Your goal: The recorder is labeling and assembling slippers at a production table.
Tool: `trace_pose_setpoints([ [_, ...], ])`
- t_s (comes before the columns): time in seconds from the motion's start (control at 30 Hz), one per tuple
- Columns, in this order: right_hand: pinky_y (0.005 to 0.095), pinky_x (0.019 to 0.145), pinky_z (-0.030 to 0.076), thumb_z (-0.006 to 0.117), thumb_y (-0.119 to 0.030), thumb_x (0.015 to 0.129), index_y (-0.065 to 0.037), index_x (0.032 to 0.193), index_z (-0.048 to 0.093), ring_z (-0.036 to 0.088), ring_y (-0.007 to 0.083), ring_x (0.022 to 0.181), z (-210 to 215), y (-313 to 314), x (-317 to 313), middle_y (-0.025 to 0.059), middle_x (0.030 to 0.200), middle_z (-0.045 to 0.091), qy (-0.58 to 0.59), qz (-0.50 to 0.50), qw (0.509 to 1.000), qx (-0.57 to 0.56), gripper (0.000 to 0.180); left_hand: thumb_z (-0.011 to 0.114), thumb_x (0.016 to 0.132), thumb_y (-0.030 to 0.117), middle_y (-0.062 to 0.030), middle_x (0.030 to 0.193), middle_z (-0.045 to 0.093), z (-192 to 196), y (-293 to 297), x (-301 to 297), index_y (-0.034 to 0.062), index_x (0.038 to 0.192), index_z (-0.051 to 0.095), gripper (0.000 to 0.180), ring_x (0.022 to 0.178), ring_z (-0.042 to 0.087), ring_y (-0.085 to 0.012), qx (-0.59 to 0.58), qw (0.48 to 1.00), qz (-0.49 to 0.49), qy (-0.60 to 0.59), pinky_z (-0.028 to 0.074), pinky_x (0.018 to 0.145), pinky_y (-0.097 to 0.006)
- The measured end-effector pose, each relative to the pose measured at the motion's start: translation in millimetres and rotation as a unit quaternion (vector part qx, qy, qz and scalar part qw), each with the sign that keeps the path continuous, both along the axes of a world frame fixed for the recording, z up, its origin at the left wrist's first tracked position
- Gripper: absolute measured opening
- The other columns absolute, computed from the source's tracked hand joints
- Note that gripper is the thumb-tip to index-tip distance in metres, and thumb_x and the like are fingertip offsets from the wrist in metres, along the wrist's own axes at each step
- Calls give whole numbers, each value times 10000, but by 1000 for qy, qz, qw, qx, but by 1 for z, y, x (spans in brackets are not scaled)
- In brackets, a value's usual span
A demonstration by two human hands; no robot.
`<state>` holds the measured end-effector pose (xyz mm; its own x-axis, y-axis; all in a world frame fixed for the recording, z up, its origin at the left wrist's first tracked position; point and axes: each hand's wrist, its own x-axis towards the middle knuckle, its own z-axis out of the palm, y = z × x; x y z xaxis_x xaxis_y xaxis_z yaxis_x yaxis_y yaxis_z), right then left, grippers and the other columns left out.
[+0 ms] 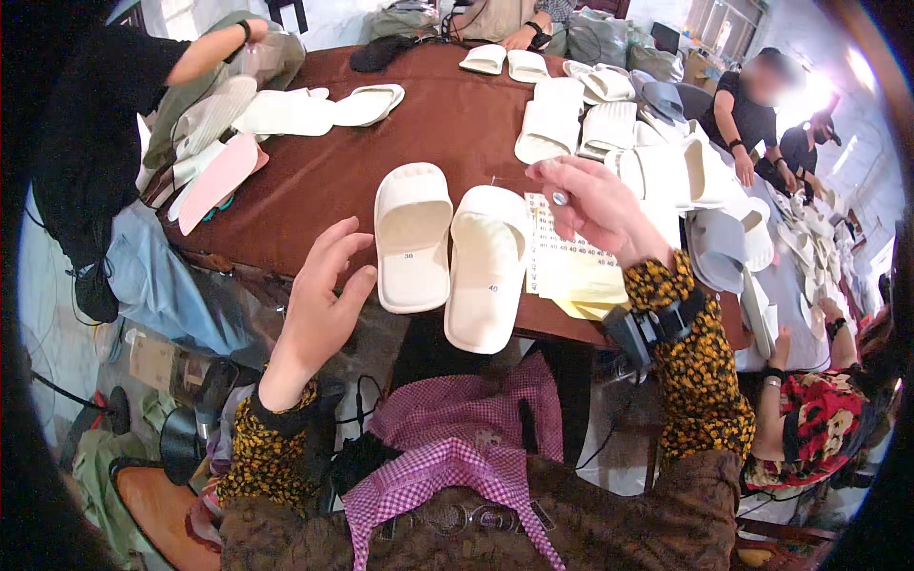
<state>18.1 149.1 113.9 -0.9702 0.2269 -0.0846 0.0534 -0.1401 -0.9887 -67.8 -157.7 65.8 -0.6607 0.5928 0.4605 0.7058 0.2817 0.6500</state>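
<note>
Two cream slide slippers lie side by side at the table's near edge, a left slipper (411, 276) and a right slipper (486, 309), each with a small dark mark on its insole. My left hand (328, 285) is held just left of the left slipper, fingers apart and nothing in them. Over a sheet of small printed labels (557, 262), my right hand (590, 205) is raised with thumb and fingers drawn together. Whatever is between those fingertips is too small to make out. Yellowish backing paper (595, 306) sticks out below the sheet.
Many white slippers (609, 128) and a grey slipper (716, 249) crowd the right side of the brown table (314, 181). A pink slipper (219, 181) and white ones lie at the left, by a person in black (90, 124). Other people work at the far side and right.
</note>
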Motion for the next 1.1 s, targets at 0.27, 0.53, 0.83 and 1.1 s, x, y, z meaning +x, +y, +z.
trace_pose_setpoints([
  [0.27, 191, 423, 384, 648, -130, 820, -14, 990, 577, 485, 49, 506, 58, 5, 90, -16, 691, 540, -15, -22, 983, 181, 218, 568, 854, 81, -137, 1303, 496, 16, -11, -15, 18, 1151, 562, 303, 1106, 537, -228, 1, 1000, -21, 14, 456, 859, -310],
  [0.53, 187, 376, 369, 666, -117, 771, -35, 945, 581, 473, 42, 459, 123, 27, 146, -31, 690, 527, 39, -156, 945, 286, 211, 585, 854, 93, -137, 1258, 525, 11, -7, -48, 9, 1112, 582, 271, 1021, 584, -230, -29, 999, -18, -24, 483, 788, -303],
  [0.83, 242, 439, 406, 516, 5, 893, 17, 1011, 600, 368, 67, 495, 223, 68, 130, 121, 902, 637, 191, -79, 925, 320, 145, 589, 854, 106, -116, 1131, 593, 12, -24, -89, 6, 1095, 592, 261, 911, 602, -173, -30, 996, 36, -69, 485, 753, -283],
  [1.1, 167, 403, 284, 575, -219, 882, -47, 1107, 552, 335, 14, 464, 198, 90, 60, -69, 676, 459, 166, -178, 912, 332, 283, 597, 866, 165, -115, 1097, 617, 12, 4, -164, -36, 1190, 532, 387, 936, 588, -174, -15, 997, 67, -29, 466, 847, -290],
])
